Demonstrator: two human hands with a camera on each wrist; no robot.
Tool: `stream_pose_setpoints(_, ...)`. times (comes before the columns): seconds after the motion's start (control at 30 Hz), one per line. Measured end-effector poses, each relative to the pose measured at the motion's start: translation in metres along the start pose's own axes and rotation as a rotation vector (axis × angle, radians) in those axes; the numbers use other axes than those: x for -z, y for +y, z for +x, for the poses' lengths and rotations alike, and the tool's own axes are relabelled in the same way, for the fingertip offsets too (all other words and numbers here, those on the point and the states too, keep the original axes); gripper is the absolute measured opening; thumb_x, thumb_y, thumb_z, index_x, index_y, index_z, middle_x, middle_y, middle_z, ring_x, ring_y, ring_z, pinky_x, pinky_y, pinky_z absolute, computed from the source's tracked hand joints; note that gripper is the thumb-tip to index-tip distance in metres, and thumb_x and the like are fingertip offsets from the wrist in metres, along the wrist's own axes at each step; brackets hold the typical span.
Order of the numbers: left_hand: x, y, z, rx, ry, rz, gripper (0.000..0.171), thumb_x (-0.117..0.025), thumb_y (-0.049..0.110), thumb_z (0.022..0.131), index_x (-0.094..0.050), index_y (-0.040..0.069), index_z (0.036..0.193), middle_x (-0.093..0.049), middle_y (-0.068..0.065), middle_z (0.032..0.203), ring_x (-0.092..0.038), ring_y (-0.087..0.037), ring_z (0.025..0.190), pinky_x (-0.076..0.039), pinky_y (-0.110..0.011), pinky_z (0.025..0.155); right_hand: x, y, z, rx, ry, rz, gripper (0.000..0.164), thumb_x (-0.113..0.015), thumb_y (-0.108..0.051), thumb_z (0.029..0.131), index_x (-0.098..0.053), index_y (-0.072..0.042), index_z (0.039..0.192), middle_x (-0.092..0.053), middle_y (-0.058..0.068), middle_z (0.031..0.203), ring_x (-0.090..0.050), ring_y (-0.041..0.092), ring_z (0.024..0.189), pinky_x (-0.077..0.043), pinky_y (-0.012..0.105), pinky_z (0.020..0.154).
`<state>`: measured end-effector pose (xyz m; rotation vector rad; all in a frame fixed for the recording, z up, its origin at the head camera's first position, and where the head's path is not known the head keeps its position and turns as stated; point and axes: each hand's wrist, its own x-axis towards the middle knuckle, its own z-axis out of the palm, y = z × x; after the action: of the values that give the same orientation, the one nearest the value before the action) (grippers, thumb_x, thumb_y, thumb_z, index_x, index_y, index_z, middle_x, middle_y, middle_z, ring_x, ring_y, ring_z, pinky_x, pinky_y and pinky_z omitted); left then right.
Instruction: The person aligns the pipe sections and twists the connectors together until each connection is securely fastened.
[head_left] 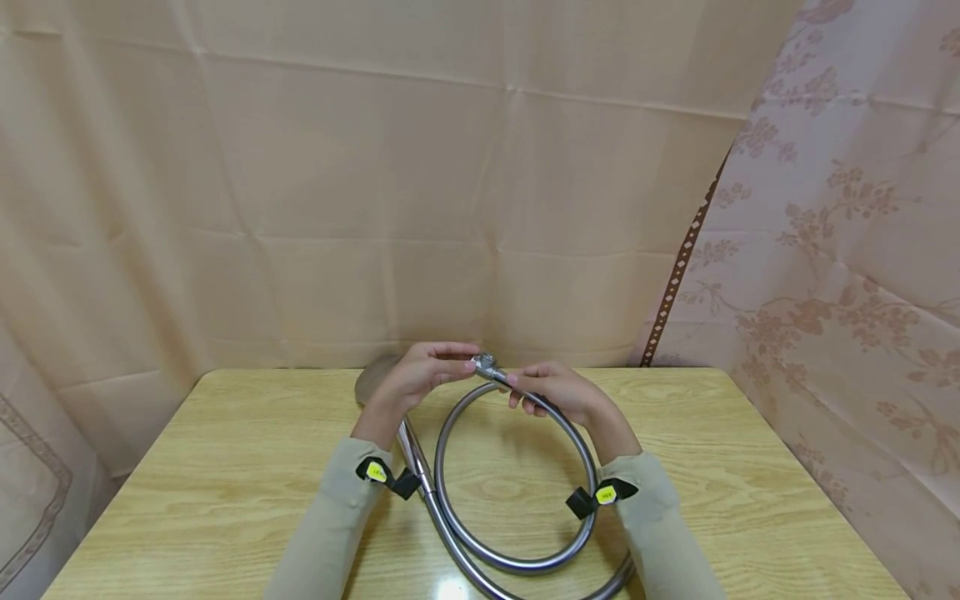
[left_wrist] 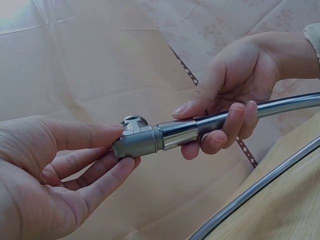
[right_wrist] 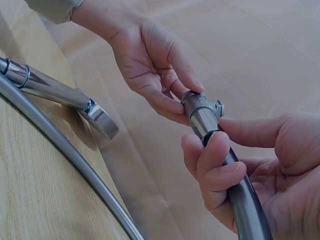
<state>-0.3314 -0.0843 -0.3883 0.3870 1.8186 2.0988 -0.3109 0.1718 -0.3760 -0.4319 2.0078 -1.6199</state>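
A chrome shower hose (head_left: 525,565) lies looped on the table, and its end is raised between both hands. At that end sits a short metal angled fitting (left_wrist: 139,142) with a side outlet, joined in line with the hose's chrome collar (left_wrist: 178,133). My left hand (head_left: 423,377) pinches the fitting's free end between thumb and fingertips. Just behind the joint, my right hand (head_left: 561,388) grips the hose end, its thumb along the collar and fingers curled underneath. The hand shower (right_wrist: 61,90) rests at the table's far edge, partly behind the left hand in the head view.
The pale wooden table (head_left: 202,483) ends at a beige curtain (head_left: 375,208) close behind the hands. A pink floral cloth (head_left: 840,275) hangs on the right. Hose coils lie below and between the forearms.
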Motion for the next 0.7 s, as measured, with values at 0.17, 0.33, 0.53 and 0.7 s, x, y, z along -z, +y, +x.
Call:
stream_pose_setpoints(0.17,0.0014,-0.0009,0.0011,-0.003,-0.004,0.006,0.042,-0.063,-0.007,0.095,-0.055,-0.013,0.135,-0.059,-0.022,0.142,-0.072,-0.008,0.098,-0.058,-0.029,0.1,-0.0003,-0.0003,0.0,0.001,0.004,0.003,0.029,-0.053,-0.019,0.106,-0.064,0.006,0.117,-0.068,0.001,0.083,-0.053,0.005,0.06,-0.041,0.016,0.051)
stream_pose_setpoints(0.33,0.0014,-0.0024,0.0013,-0.006,0.003,0.0,0.042,-0.064,-0.007,0.094,-0.056,-0.013,0.135,-0.064,-0.018,0.136,-0.072,-0.009,0.098,-0.058,-0.029,0.099,0.0,0.0026,0.0015,0.005,-0.003,0.026,0.029,-0.058,-0.016,0.104,-0.058,0.007,0.121,-0.068,0.001,0.084,-0.054,0.004,0.06,-0.042,0.015,0.051)
stream_pose_setpoints(0.53,0.0007,-0.0033,0.0006,-0.013,0.003,-0.005,0.041,-0.063,-0.007,0.094,-0.056,-0.013,0.134,-0.07,-0.011,0.128,-0.073,-0.009,0.097,-0.058,-0.029,0.098,0.0008,0.0041,0.0009,0.016,-0.012,0.028,0.025,-0.061,-0.009,0.1,-0.057,0.006,0.119,-0.07,0.0,0.083,-0.055,0.003,0.06,-0.043,0.015,0.051)
stream_pose_setpoints(0.7,-0.0002,-0.0028,0.0003,-0.005,0.005,-0.006,0.041,-0.063,-0.007,0.094,-0.056,-0.013,0.135,-0.072,-0.004,0.12,-0.073,-0.009,0.098,-0.058,-0.028,0.099,0.0013,0.0045,0.0001,0.021,-0.018,0.022,0.019,-0.061,-0.01,0.101,-0.059,0.004,0.113,-0.07,0.004,0.084,-0.055,0.004,0.06,-0.043,0.016,0.051)
